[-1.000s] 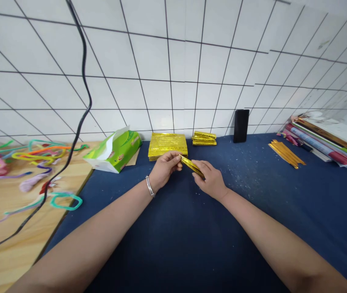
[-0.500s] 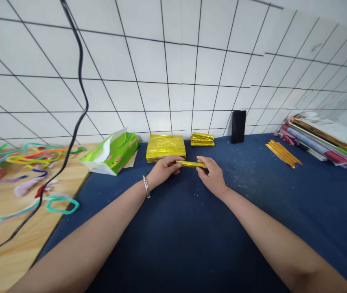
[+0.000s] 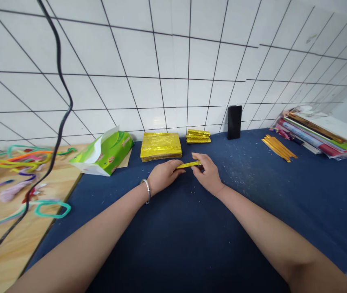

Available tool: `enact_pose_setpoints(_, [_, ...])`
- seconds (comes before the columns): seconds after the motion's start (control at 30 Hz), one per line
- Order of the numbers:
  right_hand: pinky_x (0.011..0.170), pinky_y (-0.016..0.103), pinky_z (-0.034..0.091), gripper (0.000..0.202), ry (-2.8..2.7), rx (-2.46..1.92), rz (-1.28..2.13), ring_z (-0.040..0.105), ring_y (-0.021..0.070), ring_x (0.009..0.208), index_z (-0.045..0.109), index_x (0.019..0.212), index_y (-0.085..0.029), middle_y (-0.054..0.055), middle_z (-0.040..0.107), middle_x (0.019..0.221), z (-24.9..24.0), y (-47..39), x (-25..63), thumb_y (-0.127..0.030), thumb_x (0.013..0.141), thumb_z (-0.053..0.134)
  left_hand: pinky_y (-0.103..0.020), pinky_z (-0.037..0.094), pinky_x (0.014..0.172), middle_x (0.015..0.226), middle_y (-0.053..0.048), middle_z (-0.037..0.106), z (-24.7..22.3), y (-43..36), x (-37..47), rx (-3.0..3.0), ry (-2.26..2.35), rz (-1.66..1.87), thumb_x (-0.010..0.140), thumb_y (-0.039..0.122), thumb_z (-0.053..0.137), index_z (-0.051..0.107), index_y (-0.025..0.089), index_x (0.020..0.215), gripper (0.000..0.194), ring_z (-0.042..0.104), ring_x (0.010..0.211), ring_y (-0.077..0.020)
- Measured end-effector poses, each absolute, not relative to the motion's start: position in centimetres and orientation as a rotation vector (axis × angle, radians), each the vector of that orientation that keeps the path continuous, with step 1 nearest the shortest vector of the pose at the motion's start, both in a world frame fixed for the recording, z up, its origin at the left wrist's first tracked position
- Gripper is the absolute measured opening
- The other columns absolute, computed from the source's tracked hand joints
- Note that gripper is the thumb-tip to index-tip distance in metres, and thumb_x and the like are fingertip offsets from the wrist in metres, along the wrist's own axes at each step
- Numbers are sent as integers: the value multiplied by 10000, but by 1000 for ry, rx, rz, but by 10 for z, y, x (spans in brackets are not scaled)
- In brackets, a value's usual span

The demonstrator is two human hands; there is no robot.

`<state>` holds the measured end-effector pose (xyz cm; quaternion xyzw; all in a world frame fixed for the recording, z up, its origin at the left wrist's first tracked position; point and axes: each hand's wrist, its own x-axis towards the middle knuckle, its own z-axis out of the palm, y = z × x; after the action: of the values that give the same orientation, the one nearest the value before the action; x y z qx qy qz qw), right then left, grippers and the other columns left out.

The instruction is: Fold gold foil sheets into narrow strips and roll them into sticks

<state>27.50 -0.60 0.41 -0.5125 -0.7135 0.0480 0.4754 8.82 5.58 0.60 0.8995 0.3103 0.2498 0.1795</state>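
Note:
A narrow folded gold foil strip [image 3: 188, 165] is held between both hands, above the dark blue cloth [image 3: 179, 236]. My left hand [image 3: 164, 175] pinches its left end, and a silver bangle circles that wrist. The right end is gripped by the fingers of my right hand [image 3: 206, 173]. Just behind my left hand lies a thick stack of gold foil sheets [image 3: 161, 145]. A smaller pile of folded gold strips [image 3: 198, 136] rests to the right of that stack, near the wall.
A green tissue pack [image 3: 108, 152] lies at the left. Colourful pipe cleaners [image 3: 23, 160] cover the wooden board [image 3: 11, 244], crossed by a black cable [image 3: 60, 126]. A black phone [image 3: 234, 122] leans on the wall; orange-gold strips [image 3: 279, 148] and stacked books [image 3: 316, 132] lie right.
The view has shifted a little, moving the background left. The held strip now tilts up toward its right end, and the two hands are slightly closer together around it.

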Motion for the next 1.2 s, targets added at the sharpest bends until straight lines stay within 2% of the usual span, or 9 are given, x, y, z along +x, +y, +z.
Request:
enact_pose_setpoints(0.13, [662,274,534,459,-1578,-1288,184,555,181,987,432,1229,-242,84,509,1166,5,-6,275,-179,784,526,-234,375,650,820,-15,621,7,54,91,2374,861,796,837,343,513,598,223,904,162,557,727,-163])
enact_pose_setpoints(0.27, [583,247,505,387,-1446,-1307,257,580,126,759,449,1150,-216,69,521,1058,0,-2,277,-220,776,548,-224,341,591,731,7,601,4,55,91,2259,944,824,814,377,539,608,220,892,189,521,648,-145])
enact_pose_setpoints(0.47, [690,288,486,162,-1436,-1350,251,557,142,757,523,927,-204,15,559,839,-5,1,281,-295,793,538,-217,318,550,670,13,583,3,57,89,2191,964,835,795,399,551,613,213,858,206,496,595,-136])
enact_pose_setpoints(0.83, [702,287,484,166,-1402,-1326,276,563,134,730,511,930,-202,16,583,829,-1,-1,279,-300,797,532,-217,281,535,627,23,540,2,57,88,2353,969,776,818,388,524,579,205,764,199,458,561,-122])
enact_pose_setpoints(1.2, [676,284,477,127,-1388,-1327,351,554,132,692,497,864,-210,-6,566,792,-1,-2,279,-278,764,536,-224,323,562,696,0,578,2,59,88,2497,922,715,843,400,488,543,202,736,233,513,619,-138])
